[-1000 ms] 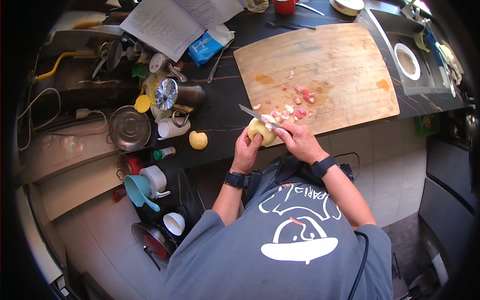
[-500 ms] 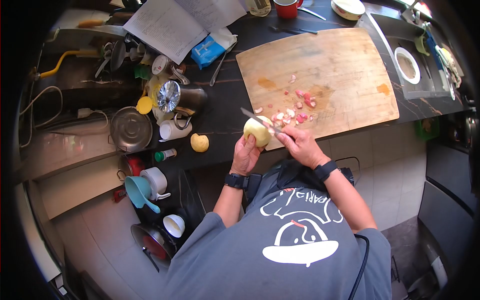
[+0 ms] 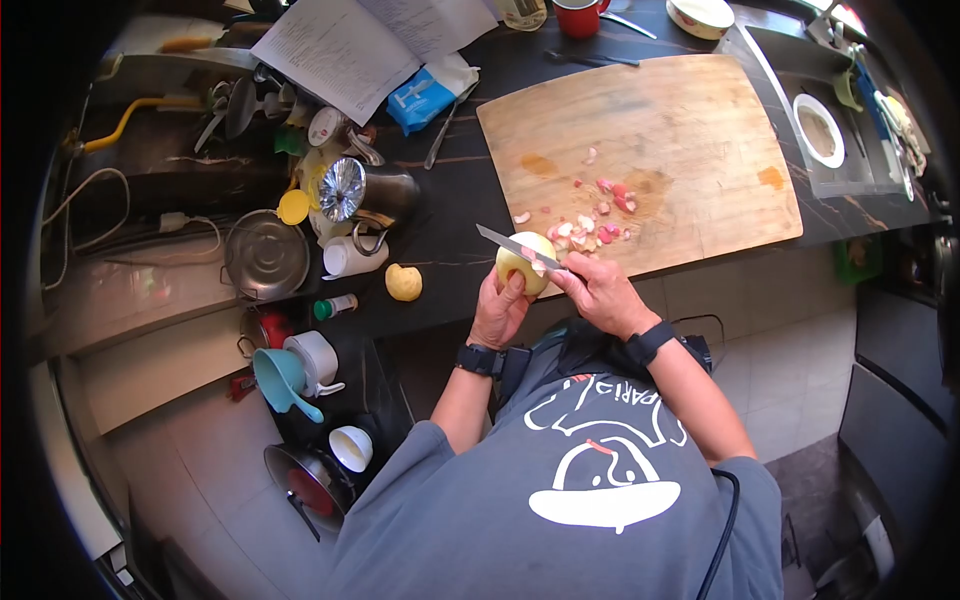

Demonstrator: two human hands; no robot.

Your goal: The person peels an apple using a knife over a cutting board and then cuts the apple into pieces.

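My left hand (image 3: 500, 307) holds a pale yellow, peeled-looking round fruit (image 3: 520, 265) near the counter's front edge, thumb pressed on its near side. In my right hand (image 3: 612, 297) is a knife (image 3: 500, 239), its blade lying across the fruit's upper side and pointing up and left. A small pinkish piece sits against the blade. Behind my hands, small red and white cut pieces (image 3: 583, 232) are scattered on the wooden cutting board (image 3: 690, 120). A second yellow round piece (image 3: 403, 283) rests on the dark counter, left of my left hand.
A metal pot (image 3: 390, 195), white cup (image 3: 350, 257) and green-capped bottle (image 3: 335, 307) stand on the left. Papers (image 3: 335, 55), a blue packet (image 3: 422, 100) and a red mug (image 3: 578, 17) lie toward the back. A sink (image 3: 850, 165) is at right.
The knife blade and fruit have shifted slightly in my hands, and more white pieces show on the board's near part. The whole view has moved a little.
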